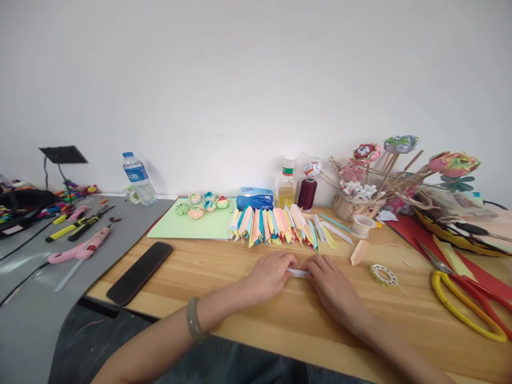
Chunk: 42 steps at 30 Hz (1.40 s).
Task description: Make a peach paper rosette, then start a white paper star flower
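Between my two hands, low over the wooden table, is a narrow strip of folded white paper. My left hand has its fingers closed on the strip's left end. The right end is pinched by my right hand, whose fingers curl over it and hide part of it. Just beyond my hands lies a dense row of folded coloured paper pieces. A peach folded paper piece rests to the right of my right hand, near a round spool of thin cord.
Yellow-and-red scissors lie at the right. A black phone and a pink glue gun are at the left. Several paper rosettes sit on green paper. Along the wall stand a water bottle, purple thread and a basket.
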Motion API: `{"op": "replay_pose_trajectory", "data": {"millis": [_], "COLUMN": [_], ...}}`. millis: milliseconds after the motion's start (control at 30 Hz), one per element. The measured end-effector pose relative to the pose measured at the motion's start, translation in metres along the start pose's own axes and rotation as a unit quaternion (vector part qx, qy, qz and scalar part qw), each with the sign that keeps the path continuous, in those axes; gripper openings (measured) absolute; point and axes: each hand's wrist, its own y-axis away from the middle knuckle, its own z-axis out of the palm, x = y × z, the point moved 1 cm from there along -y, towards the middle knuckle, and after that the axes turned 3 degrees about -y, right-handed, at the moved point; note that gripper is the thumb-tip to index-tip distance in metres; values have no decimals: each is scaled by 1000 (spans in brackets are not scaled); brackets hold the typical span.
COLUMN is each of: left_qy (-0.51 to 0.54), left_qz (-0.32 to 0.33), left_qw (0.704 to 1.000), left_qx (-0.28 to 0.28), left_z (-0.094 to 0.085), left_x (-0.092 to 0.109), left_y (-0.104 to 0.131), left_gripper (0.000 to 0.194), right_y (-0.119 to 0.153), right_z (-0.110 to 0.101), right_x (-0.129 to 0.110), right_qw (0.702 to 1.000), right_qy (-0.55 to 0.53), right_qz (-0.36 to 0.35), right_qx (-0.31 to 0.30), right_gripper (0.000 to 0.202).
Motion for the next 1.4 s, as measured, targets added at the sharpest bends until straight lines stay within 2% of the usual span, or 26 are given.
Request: {"op": "replay_pose_trajectory", "data": {"millis": [233, 467, 667, 833, 967, 1033, 1067, 1100, 1133, 1167, 1233, 1300, 1367, 1400], "left_qy": [-25, -14, -2, 20, 63, 121, 225, 319, 398, 461, 541, 588, 626, 638], "left_qz": [31, -17, 9, 11, -37, -64, -91, -102, -94, -81, -76, -98, -107, -110], "left_qw": [999, 1000, 999, 999, 997, 991, 970, 941, 912, 884, 837, 802, 770, 760], "left_qx": [-29, -20, -34, -29, -11, 7, 23, 34, 29, 14, -21, -39, -58, -60], "left_z": [3, 11, 7, -5, -24, -34, -38, -42, -44, -46, -44, -39, -33, -30], "left_x": [-7, -11, -12, -10, 0, 8, 12, 17, 22, 28, 38, 48, 57, 61], "left_y": [-1, 5, 0, -8, -8, -5, -2, 1, 3, 7, 13, 18, 21, 22], "left_gripper": [20, 32, 25, 16, 25, 29, 33, 37, 39, 39, 40, 42, 45, 45], "right_y": [3, 4, 0, -4, -3, -2, -1, 1, 2, 5, 10, 17, 22, 25], "right_z": [2, -7, -7, -11, -28, -39, -43, -46, -48, -49, -48, -44, -41, -40], "right_x": [1, -5, 0, 0, -13, -22, -27, -31, -36, -40, -49, -58, -66, -70], "right_qw": [999, 997, 997, 998, 991, 982, 976, 963, 937, 895, 763, 629, 525, 483], "right_qy": [24, 35, 8, -45, -118, -164, -193, -242, -320, -413, -605, -725, -791, -814], "right_qz": [-26, -43, -50, -24, 41, 76, 85, 96, 114, 138, 202, 260, 298, 308], "right_qx": [-22, -50, -55, -47, -43, -49, -59, -70, -84, -97, -110, -106, -101, -96], "right_gripper": [28, 33, 28, 22, 20, 23, 25, 28, 29, 29, 28, 25, 24, 23]}}
